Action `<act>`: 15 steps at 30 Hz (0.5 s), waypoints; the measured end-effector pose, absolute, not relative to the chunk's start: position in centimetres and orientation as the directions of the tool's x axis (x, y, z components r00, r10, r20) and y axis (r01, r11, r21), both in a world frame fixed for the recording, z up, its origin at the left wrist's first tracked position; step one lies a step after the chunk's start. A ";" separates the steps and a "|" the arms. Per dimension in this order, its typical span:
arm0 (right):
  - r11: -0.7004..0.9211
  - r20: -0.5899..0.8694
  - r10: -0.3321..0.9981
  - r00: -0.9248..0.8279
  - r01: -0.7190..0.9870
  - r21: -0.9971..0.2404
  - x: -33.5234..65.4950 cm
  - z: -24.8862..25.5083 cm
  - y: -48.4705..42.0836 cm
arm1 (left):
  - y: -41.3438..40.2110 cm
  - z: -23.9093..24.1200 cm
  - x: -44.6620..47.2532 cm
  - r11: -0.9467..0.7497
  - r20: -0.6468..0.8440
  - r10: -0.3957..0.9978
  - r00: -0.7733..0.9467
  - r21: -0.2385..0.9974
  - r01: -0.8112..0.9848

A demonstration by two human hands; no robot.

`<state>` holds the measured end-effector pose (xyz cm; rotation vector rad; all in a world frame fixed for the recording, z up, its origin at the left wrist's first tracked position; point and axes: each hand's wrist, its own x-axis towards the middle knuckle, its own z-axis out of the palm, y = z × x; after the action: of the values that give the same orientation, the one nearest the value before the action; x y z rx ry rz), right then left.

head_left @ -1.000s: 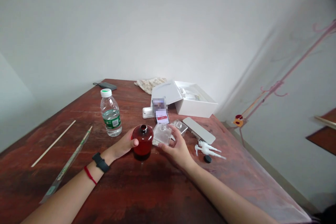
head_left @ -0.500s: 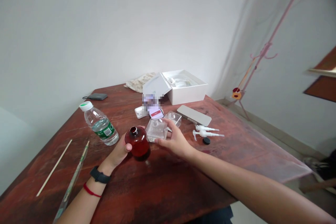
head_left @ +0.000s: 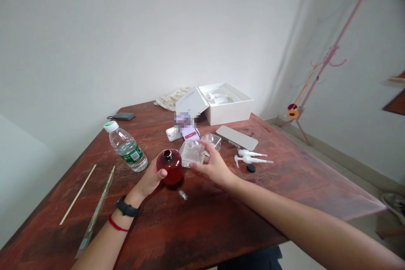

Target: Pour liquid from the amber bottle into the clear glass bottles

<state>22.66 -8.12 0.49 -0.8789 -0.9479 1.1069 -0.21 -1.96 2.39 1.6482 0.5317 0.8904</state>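
Here on the head view, I have the left hand [head_left: 150, 180] curled around the side of the amber bottle [head_left: 170, 170], thumb across its front, its bare neck open at the top. Over on the other side, the right hand [head_left: 217, 168] grips a clear square bottle [head_left: 190, 154] between thumb and fingers, just beside the amber one. Both sit near the middle of the desk [head_left: 205, 223]; whether their bases touch the wood, I can't tell.

To handle this pair well, I'd want the amber mouth upright, since that neck has nothing on it, and a firm but light pinch on the smooth clear walls. I'd also leave a little gap so the two don't knock, and mind the second clear bottle [head_left: 213, 140] right behind my right fingers. White pump heads [head_left: 249, 159] and a black cap [head_left: 251, 168] lie off to the right, well out of the way
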 end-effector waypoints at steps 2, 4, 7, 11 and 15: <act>0.220 0.173 0.970 0.169 -0.314 -0.924 22.7 0.5 -8.1 | -2.0 2.4 -0.2 -0.271 0.279 0.745 0.606 0.957 -0.107; 0.204 0.158 0.973 0.167 -0.306 -0.930 22.7 0.5 -8.1 | -2.1 2.4 -0.3 -0.275 0.280 0.748 0.602 0.956 -0.103; 0.184 0.137 0.977 0.163 -0.319 -0.930 22.7 0.6 -8.1 | -2.1 2.4 -0.3 -0.279 0.278 0.751 0.599 0.956 -0.094; 0.175 0.123 0.978 0.167 -0.351 -0.920 22.6 0.5 -8.1 | -2.2 2.5 -0.3 -0.294 0.290 0.753 0.590 0.951 -0.091; 0.185 0.127 0.975 0.181 -0.354 -0.917 22.6 0.4 -8.2 | -2.5 2.6 -0.1 -0.314 0.299 0.753 0.586 0.946 -0.079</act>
<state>22.61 -8.16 0.42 -0.8881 -0.8946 1.1385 -0.10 -2.47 2.64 1.6946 0.5643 0.9252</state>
